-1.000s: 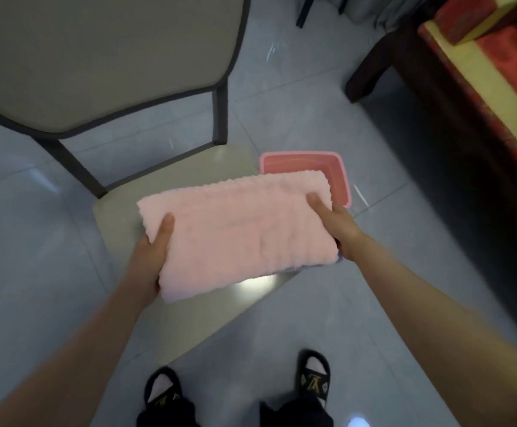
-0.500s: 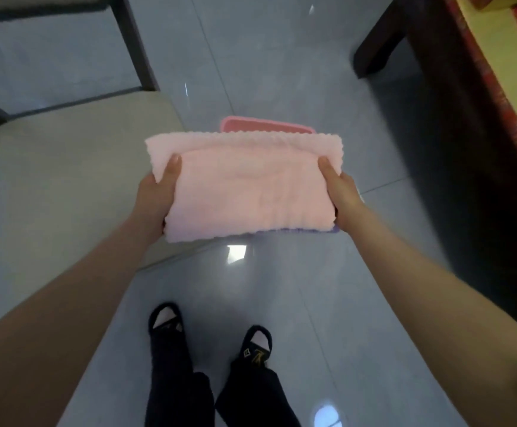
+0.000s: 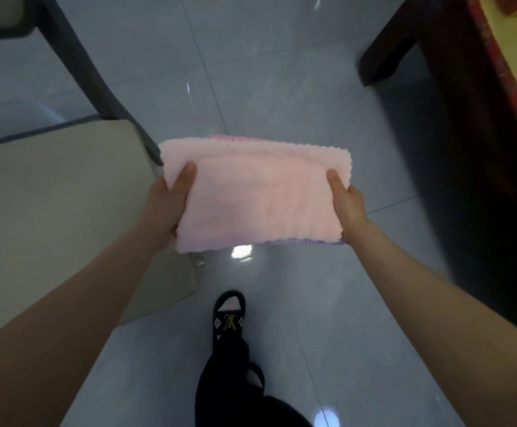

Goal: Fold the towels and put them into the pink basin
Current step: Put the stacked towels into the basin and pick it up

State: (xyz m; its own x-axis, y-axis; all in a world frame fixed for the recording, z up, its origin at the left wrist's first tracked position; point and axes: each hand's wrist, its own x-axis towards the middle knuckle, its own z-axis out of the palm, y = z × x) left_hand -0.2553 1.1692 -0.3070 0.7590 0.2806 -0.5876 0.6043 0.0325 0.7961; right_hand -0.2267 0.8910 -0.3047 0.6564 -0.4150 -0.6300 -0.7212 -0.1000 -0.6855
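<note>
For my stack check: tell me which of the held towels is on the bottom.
The purple towel, only its near edge showing under the pink towel, which covers the rest.

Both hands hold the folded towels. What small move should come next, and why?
Probably lower the stack straight down. The left hand and right hand grip the folded pink towel with a purple towel beneath, and only a strip of the pink basin shows past its far edge, so the basin seems to lie below.
</note>
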